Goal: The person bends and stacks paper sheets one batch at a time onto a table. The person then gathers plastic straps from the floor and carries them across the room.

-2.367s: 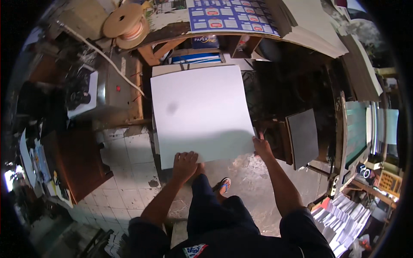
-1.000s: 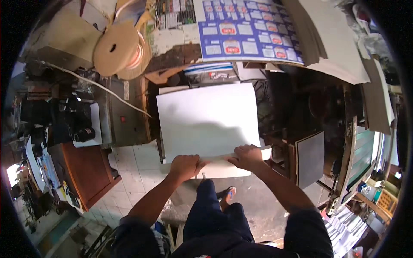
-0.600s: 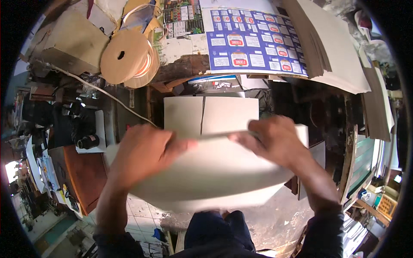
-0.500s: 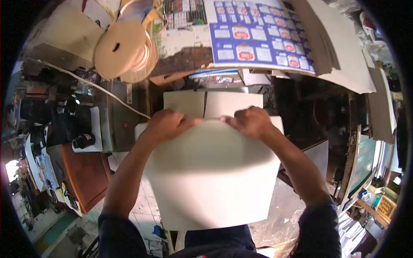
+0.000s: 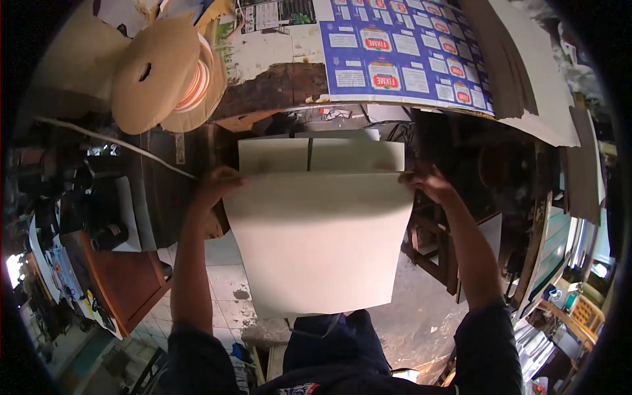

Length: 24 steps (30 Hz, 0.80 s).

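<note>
A large off-white sheet of card (image 5: 319,243) spreads in front of me, its near edge above my lap. My left hand (image 5: 220,184) is closed on its far left corner, thumb on top. At the far right corner my right hand (image 5: 429,184) pinches the sheet in the same way. The fingers under the card are hidden. Just beyond the far edge lies more pale card (image 5: 355,155), with a narrow dark strip (image 5: 309,155) running across it.
A worn bench (image 5: 273,92) crosses the far side. On it stand a cardboard spool (image 5: 155,76) with pale cord and a blue printed sheet (image 5: 401,59); brown board (image 5: 503,59) lies at the right. A brown wooden panel (image 5: 122,280) is at the left, a wooden frame (image 5: 431,257) at the right.
Both hands have moved apart, from near the middle of the far edge out to its corners. The sheet, bowed before, now lies flatter, and its near edge is farther from me.
</note>
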{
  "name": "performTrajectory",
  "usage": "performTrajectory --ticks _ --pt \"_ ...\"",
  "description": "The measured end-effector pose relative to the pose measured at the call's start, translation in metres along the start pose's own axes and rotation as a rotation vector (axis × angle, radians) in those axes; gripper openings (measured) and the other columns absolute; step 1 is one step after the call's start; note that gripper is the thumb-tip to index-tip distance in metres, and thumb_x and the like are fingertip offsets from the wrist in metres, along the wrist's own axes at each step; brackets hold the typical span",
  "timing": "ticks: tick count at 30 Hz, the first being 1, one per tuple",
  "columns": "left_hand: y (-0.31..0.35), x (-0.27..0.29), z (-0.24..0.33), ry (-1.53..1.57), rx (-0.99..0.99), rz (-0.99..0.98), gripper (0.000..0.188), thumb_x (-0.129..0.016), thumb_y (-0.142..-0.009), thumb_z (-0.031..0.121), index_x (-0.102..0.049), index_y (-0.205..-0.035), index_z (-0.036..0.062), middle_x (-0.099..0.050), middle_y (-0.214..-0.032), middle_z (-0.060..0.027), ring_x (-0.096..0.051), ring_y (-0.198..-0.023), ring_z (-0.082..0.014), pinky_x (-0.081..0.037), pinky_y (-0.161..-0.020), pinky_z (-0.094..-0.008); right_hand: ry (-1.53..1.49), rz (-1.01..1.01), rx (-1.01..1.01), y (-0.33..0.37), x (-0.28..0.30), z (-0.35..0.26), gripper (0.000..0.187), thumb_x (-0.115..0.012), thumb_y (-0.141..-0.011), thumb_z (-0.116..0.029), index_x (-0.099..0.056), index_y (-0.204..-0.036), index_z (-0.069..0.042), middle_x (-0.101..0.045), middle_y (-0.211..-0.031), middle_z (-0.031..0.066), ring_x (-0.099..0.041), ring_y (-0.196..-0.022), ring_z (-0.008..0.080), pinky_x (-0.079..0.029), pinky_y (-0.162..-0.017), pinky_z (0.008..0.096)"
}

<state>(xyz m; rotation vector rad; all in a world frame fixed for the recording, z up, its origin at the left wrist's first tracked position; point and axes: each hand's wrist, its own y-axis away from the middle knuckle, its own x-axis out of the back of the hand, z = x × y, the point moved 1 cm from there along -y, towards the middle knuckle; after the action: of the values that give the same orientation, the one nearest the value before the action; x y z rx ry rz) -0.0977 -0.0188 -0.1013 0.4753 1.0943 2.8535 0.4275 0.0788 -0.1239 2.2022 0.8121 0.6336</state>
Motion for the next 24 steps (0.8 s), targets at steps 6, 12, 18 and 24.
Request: performTrajectory --ticks 6,12,18,24 --pt "-0.012 -0.029 -0.018 0.389 -0.075 -0.020 0.052 -0.084 -0.071 0.027 -0.065 -0.112 0.0008 -0.068 -0.105 -0.0092 -0.062 -0.096 -0.0198 -0.048 -0.086 -0.0339 -0.830 0.020 0.016 -0.015 -0.031 0.000 0.038 -0.072 -0.077 -0.012 -0.065 -0.114 -0.005 -0.067 -0.106 0.0078 -0.061 -0.102 0.0217 -0.047 -0.095 0.0373" --pt "-0.015 -0.051 -0.023 -0.035 -0.217 0.170 0.045 -0.076 -0.082 0.025 -0.063 -0.118 0.0015 -0.067 -0.111 -0.0131 -0.062 -0.103 -0.0236 -0.046 -0.092 -0.0347 -0.218 0.139 0.266 -0.004 -0.048 -0.036 0.036 -0.063 -0.092 -0.013 -0.060 -0.127 -0.005 -0.063 -0.123 0.0109 -0.059 -0.108 0.0171 -0.047 -0.095 0.0320" --pt "0.033 -0.107 -0.001 -0.645 -0.647 0.382 0.053 -0.062 -0.089 0.009 -0.045 -0.138 0.0009 -0.042 -0.143 -0.0229 -0.041 -0.132 -0.0418 -0.036 -0.107 -0.0460 0.455 0.361 0.465 0.030 -0.116 -0.051 0.062 -0.057 -0.092 -0.012 -0.029 -0.146 0.001 -0.034 -0.148 0.0255 -0.036 -0.137 0.0367 -0.034 -0.111 0.0433" --pt "0.005 -0.105 -0.020 -0.696 -0.623 0.468 0.053 -0.063 -0.088 0.008 -0.044 -0.137 -0.0002 -0.041 -0.145 -0.0215 -0.035 -0.136 -0.0415 -0.034 -0.110 -0.0461 0.716 0.394 0.380 0.004 -0.119 -0.036 0.066 -0.051 -0.093 -0.022 -0.022 -0.147 0.005 -0.021 -0.154 0.0254 -0.018 -0.145 0.0362 -0.014 -0.118 0.0475"
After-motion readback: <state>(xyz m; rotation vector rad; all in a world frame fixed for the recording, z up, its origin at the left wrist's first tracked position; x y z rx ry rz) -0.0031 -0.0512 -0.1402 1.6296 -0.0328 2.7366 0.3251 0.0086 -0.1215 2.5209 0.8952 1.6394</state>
